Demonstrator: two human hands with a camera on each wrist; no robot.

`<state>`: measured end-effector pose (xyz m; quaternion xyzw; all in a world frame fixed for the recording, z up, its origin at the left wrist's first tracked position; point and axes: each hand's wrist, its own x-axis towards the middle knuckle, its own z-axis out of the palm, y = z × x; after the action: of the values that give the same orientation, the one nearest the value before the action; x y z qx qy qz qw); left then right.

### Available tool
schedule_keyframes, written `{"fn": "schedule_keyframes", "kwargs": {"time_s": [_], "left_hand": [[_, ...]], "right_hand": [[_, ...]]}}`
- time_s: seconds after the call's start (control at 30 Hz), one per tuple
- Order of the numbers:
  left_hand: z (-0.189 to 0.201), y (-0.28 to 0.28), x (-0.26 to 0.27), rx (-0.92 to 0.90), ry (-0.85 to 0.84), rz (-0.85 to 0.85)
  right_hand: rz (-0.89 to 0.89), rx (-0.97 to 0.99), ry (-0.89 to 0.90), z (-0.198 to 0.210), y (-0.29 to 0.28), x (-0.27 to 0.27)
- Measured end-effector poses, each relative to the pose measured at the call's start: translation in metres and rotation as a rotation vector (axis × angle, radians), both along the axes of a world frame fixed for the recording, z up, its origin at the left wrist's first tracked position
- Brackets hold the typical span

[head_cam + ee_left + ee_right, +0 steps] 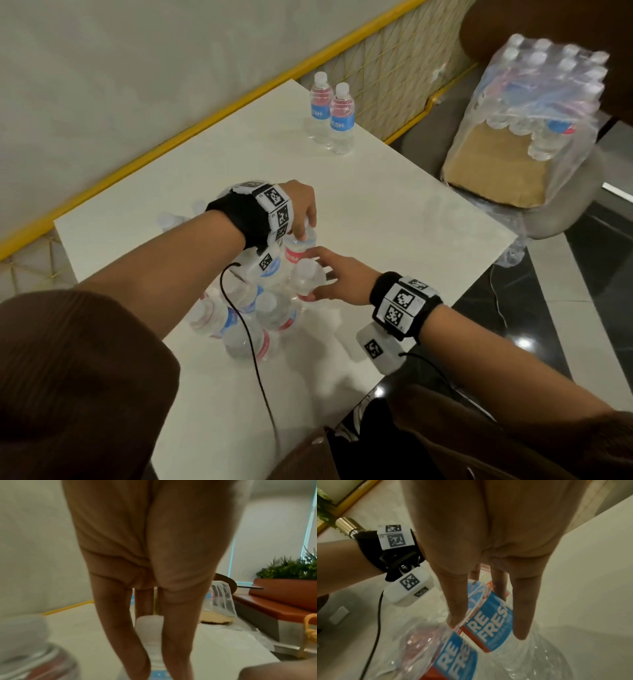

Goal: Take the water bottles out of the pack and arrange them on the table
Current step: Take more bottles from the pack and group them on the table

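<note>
An opened pack (239, 318) of small clear water bottles in loose plastic wrap stands near the front left of the white table (376, 205). My left hand (303, 233) reaches over it from above and pinches the white cap of one bottle (148, 624) between its fingers (118, 635). My right hand (311, 274) comes in from the right, thumb and fingers either side of a neighbouring bottle (301, 279). In the right wrist view that bottle's blue and red label (489, 615) shows between my fingers (522, 622). Two bottles (332, 113) stand upright at the table's far end.
A second, sealed pack (534, 113) of bottles on a cardboard tray sits on a seat to the right of the table. A yellow-framed mesh rail (205, 126) runs along the table's far left side. A black cable (253, 359) hangs from my left wrist across the table front.
</note>
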<state>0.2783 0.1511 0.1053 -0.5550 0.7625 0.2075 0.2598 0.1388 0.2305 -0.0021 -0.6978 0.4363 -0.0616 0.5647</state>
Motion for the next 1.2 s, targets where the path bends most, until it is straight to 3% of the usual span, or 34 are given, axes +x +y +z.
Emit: {"fn": "schedule_keyframes", "kwargs": {"time_s": [0.3,0.53,0.63,0.77,0.87,1.0,1.2], "left_hand": [[-0.003,0.018,0.018,0.047,0.041,0.141],[0.004,0.022,0.017,0.065,-0.014,0.152],[0.015,0.022,0.005,-0.027,-0.076,0.107],[0.025,0.017,-0.036,-0.117,0.109,0.116],[0.013,0.015,-0.079,-0.023,0.262,0.177],[-0.025,0.002,-0.142,0.075,0.337,0.187],[-0.051,-0.074,-0.236,-0.101,0.501,0.229]], "right_hand": [[0.017,-0.027,0.005,-0.004,0.006,0.016],[0.019,-0.025,0.054,0.005,0.009,0.008],[0.019,-0.018,0.09,0.013,0.007,-0.001],[-0.006,0.006,0.164,0.016,-0.005,-0.029],[-0.013,0.083,0.244,0.012,-0.02,-0.062],[-0.057,0.135,0.368,0.0,-0.051,-0.123],[-0.353,0.137,0.353,-0.013,-0.104,-0.228]]}}
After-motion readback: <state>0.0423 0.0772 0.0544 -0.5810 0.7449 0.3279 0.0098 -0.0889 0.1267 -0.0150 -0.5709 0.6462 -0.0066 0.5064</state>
